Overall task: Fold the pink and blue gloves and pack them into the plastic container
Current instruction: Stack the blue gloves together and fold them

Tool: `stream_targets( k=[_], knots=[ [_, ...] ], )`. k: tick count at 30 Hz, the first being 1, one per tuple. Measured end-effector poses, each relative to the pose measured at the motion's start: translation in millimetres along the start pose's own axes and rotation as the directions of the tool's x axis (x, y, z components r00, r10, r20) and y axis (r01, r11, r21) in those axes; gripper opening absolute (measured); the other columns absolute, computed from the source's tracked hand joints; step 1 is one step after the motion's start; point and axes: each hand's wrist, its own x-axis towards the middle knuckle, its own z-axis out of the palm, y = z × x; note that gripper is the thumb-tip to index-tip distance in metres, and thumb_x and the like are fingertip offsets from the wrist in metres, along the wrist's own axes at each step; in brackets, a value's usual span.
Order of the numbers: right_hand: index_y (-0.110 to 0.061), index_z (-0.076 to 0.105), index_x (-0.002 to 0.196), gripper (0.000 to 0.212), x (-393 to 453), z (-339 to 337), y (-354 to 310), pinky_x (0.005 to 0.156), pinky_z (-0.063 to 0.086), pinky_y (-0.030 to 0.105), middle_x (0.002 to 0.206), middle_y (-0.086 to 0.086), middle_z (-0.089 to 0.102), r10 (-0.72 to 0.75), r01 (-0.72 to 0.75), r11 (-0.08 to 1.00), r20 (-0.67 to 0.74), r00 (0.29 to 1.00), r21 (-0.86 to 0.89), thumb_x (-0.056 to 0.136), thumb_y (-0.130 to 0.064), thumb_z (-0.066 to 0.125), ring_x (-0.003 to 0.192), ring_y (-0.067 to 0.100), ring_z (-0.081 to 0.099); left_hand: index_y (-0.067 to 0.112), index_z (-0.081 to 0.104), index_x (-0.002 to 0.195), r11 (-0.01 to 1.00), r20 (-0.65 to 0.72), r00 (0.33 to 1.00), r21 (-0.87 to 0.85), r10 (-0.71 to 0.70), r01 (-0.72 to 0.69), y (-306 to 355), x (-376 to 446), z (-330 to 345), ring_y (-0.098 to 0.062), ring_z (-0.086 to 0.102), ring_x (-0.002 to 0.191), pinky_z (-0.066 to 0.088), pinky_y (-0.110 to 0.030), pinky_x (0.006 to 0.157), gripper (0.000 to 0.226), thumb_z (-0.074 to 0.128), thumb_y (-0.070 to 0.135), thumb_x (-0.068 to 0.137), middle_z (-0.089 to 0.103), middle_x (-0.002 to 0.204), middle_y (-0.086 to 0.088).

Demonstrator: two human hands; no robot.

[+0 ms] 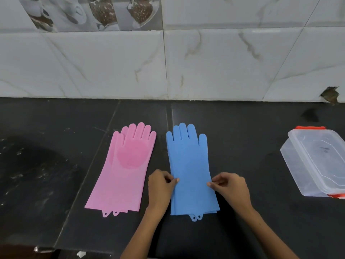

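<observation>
The blue gloves (pixel 189 165) lie flat and stacked on the black counter, fingers pointing to the wall. My left hand (pixel 161 186) pinches their left edge at mid-length, and my right hand (pixel 230 187) pinches the right edge opposite. The pink gloves (pixel 123 176) lie flat and stacked to the left, bristle patch facing up, untouched. The clear plastic container (pixel 315 163) with its lid on and orange clips sits at the far right of the counter.
The black stone counter (pixel 252 146) ends at a white marble-tiled wall (pixel 168 68) behind. A chipped hole shows in the tile at the right (pixel 330 96). The counter's front edge runs along the bottom left.
</observation>
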Motion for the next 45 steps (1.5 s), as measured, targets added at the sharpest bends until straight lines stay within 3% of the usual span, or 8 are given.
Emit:
stream_targets(
  k=[6, 10, 20, 26, 31, 35, 39, 45],
  knots=[
    [-0.025, 0.070, 0.082, 0.018, -14.9, 3.0, 0.5, 0.062, 0.053, 0.024, 0.078, -0.014, 0.070, 0.034, -0.035, 0.992, -0.011, 0.999, -0.118, 0.071, -0.037, 0.078, 0.071, -0.001, 0.063, 0.004, 0.065, 0.062, 0.995, -0.018, 1.000, 0.093, -0.018, 0.019, 5.8, -20.7, 3.1, -0.009, 0.059, 0.062, 0.050, -0.022, 0.058, 0.020, 0.080, 0.014, 0.073, 0.062, 0.068, 0.001],
    [-0.023, 0.072, 0.078, 0.013, -17.3, 0.0, -6.2, 0.061, 0.052, 0.022, 0.078, -0.013, 0.071, 0.036, -0.036, 0.996, 0.001, 0.999, -0.082, 0.073, -0.034, 0.077, 0.071, 0.000, 0.064, 0.001, 0.067, 0.067, 0.994, -0.001, 1.000, 0.107, -0.016, 0.016, 8.3, -21.5, 2.1, -0.017, 0.063, 0.065, 0.052, -0.026, 0.059, 0.018, 0.070, 0.011, 0.082, 0.066, 0.068, -0.006],
    [-0.021, 0.072, 0.079, 0.011, -26.6, 8.5, -7.2, 0.062, 0.053, 0.027, 0.078, -0.011, 0.071, 0.072, -0.067, 0.994, 0.060, 0.996, -0.088, 0.078, -0.032, 0.074, 0.073, 0.004, 0.064, 0.007, 0.068, 0.071, 0.995, -0.076, 0.995, 0.074, -0.058, 0.064, 3.7, -30.7, -3.1, -0.010, 0.060, 0.067, 0.041, -0.012, 0.058, 0.013, 0.066, 0.000, 0.082, 0.066, 0.071, -0.002],
    [-0.021, 0.073, 0.080, 0.011, -30.5, 8.4, -6.0, 0.055, 0.045, 0.019, 0.079, -0.010, 0.072, 0.086, -0.082, 0.995, 0.065, 0.994, -0.059, 0.079, -0.032, 0.073, 0.073, 0.003, 0.064, 0.003, 0.069, 0.071, 0.996, -0.056, 0.996, 0.056, -0.065, 0.068, 5.3, -28.7, -3.8, -0.016, 0.063, 0.069, 0.052, -0.030, 0.068, 0.019, 0.077, 0.019, 0.078, 0.067, 0.072, -0.003],
    [-0.021, 0.073, 0.078, 0.010, -28.9, 6.8, -9.1, 0.066, 0.056, 0.031, 0.077, -0.008, 0.072, 0.091, -0.090, 0.996, 0.085, 0.992, -0.022, 0.078, -0.031, 0.074, 0.072, 0.006, 0.066, 0.000, 0.068, 0.067, 0.989, -0.054, 0.997, 0.140, -0.048, 0.055, 5.5, -27.3, -2.5, -0.020, 0.063, 0.067, 0.055, -0.033, 0.067, 0.016, 0.072, 0.009, 0.080, 0.067, 0.069, -0.008],
    [-0.024, 0.072, 0.072, 0.009, -26.2, 4.5, -12.3, 0.067, 0.057, 0.033, 0.069, -0.008, 0.070, 0.099, -0.106, 0.992, 0.103, 0.990, 0.072, 0.076, -0.030, 0.076, 0.066, 0.007, 0.065, 0.005, 0.066, 0.068, 0.994, -0.045, 0.993, 0.011, -0.112, 0.112, -2.0, -20.0, -9.4, -0.019, 0.062, 0.068, 0.049, -0.026, 0.060, 0.016, 0.069, 0.009, 0.082, 0.067, 0.070, -0.004],
    [-0.023, 0.072, 0.078, 0.009, -30.9, 12.7, -10.6, 0.061, 0.052, 0.024, 0.075, -0.011, 0.070, 0.069, -0.069, 0.998, 0.097, 0.993, 0.000, 0.076, -0.031, 0.075, 0.071, 0.003, 0.064, 0.007, 0.067, 0.069, 0.988, -0.026, 0.989, -0.037, -0.148, 0.147, -12.7, -18.6, -12.4, -0.019, 0.065, 0.071, 0.050, -0.025, 0.064, 0.013, 0.073, 0.010, 0.080, 0.068, 0.071, -0.003],
    [-0.024, 0.068, 0.084, 0.014, -34.6, 15.5, -4.2, 0.053, 0.039, 0.015, 0.076, -0.014, 0.066, 0.022, -0.017, 0.995, 0.055, 0.998, -0.095, 0.076, -0.034, 0.075, 0.069, 0.000, 0.060, 0.010, 0.063, 0.072, 1.000, -0.026, 0.999, 0.005, -0.025, 0.025, -17.6, -20.5, -8.9, -0.017, 0.062, 0.070, 0.052, -0.026, 0.064, 0.016, 0.077, 0.005, 0.073, 0.065, 0.073, -0.001]
  ],
)
